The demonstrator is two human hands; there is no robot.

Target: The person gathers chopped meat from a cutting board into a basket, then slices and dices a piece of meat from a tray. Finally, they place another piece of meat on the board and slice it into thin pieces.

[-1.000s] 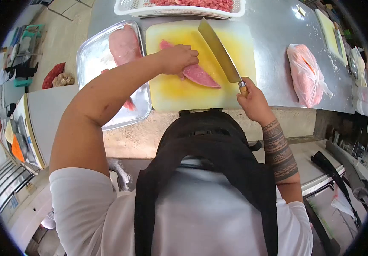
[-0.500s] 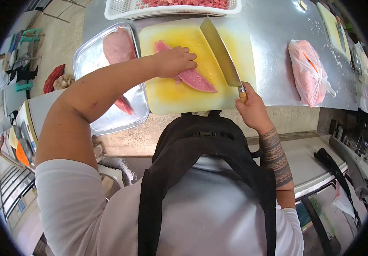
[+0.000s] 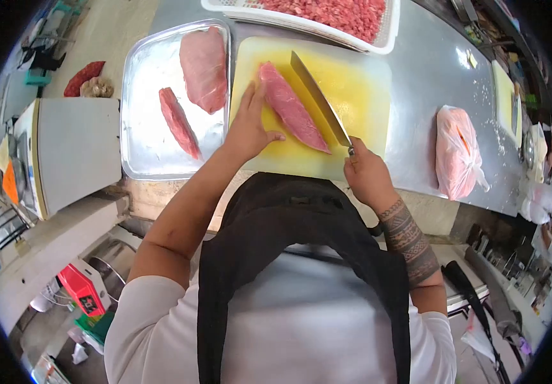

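A long piece of raw meat (image 3: 294, 109) lies slantwise on the yellow-stained cutting board (image 3: 372, 70). Just left of it is my left hand (image 3: 250, 125), fingers stretched and thumb spread, with nothing in its grasp. My right hand (image 3: 367, 169) grips the handle of a large knife (image 3: 321, 99). Its blade rests close along the right side of the meat, roughly parallel to it. On the left, a metal tray (image 3: 145, 147) holds a thick slab of meat (image 3: 204, 70) and a narrower strip (image 3: 179, 123).
Beyond the board stands a white basket (image 3: 388, 38) of diced meat (image 3: 333, 14). A tied plastic bag (image 3: 458, 153) with pinkish contents sits on the metal table (image 3: 417, 137) at right. Another board (image 3: 505, 96) lies at the far right.
My left hand has let go of the meat and moved to its left, fingers opening. The knife has come down beside the meat. The view has shifted, showing more of the basket.
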